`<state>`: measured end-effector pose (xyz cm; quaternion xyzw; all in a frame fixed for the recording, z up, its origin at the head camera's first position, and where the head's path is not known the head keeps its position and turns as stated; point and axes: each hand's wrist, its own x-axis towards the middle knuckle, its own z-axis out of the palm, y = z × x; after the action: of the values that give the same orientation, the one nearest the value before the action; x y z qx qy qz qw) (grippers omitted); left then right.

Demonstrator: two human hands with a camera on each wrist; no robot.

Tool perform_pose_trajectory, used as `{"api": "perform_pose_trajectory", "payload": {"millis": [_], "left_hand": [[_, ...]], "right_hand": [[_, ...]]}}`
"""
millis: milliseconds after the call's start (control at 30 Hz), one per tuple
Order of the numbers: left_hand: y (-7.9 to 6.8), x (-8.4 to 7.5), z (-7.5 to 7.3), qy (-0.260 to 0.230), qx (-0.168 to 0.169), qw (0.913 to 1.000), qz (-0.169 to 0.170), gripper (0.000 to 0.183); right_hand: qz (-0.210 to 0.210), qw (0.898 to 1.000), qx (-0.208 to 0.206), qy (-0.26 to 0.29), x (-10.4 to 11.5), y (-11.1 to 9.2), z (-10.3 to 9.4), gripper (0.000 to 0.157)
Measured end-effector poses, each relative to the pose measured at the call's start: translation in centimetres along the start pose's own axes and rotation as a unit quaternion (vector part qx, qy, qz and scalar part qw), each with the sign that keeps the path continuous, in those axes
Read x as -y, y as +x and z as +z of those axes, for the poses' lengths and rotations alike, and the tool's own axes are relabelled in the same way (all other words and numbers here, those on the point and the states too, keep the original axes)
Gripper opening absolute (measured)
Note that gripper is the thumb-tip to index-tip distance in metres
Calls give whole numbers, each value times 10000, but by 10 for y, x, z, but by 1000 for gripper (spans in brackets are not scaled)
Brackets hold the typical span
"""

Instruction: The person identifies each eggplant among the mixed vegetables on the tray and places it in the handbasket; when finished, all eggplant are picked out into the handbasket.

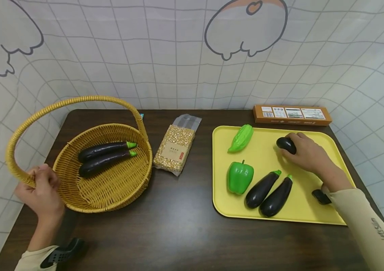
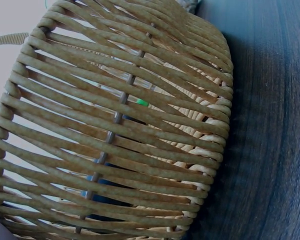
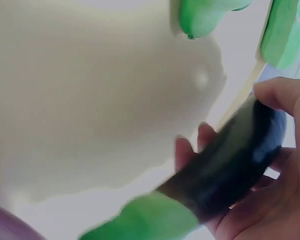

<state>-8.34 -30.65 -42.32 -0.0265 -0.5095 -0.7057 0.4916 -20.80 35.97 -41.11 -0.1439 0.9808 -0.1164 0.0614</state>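
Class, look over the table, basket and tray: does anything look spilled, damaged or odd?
Nothing stands out as spilled, damaged or odd. The bag of kernels lies slantwise on the table, but no loose kernels show around it. Two eggplants lie in the basket; the right hand holds another eggplant.

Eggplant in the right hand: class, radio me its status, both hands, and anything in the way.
Left hand gripping basket handle. Right hand holding eggplant over yellow tray. Kernel bag lying between tray and basket, possibly in the way.
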Motion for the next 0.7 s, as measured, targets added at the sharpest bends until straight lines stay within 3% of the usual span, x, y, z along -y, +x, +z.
{"api": "perform_pose_trajectory", "payload": {"millis": [200, 467, 700], "left_hand": [[0, 0, -1, -5, -26, 10000, -22, 49], [0, 0, 0, -56, -20, 10000, 4, 50], [0, 0, 0, -47, -21, 10000, -14, 50]], "right_hand": [[-14, 9994, -335, -57, 10, 4, -1, 40], [-43, 9974, -682, -237, 23, 5, -7, 58], [-244, 9951, -916, -270, 40, 8, -13, 53]]}}
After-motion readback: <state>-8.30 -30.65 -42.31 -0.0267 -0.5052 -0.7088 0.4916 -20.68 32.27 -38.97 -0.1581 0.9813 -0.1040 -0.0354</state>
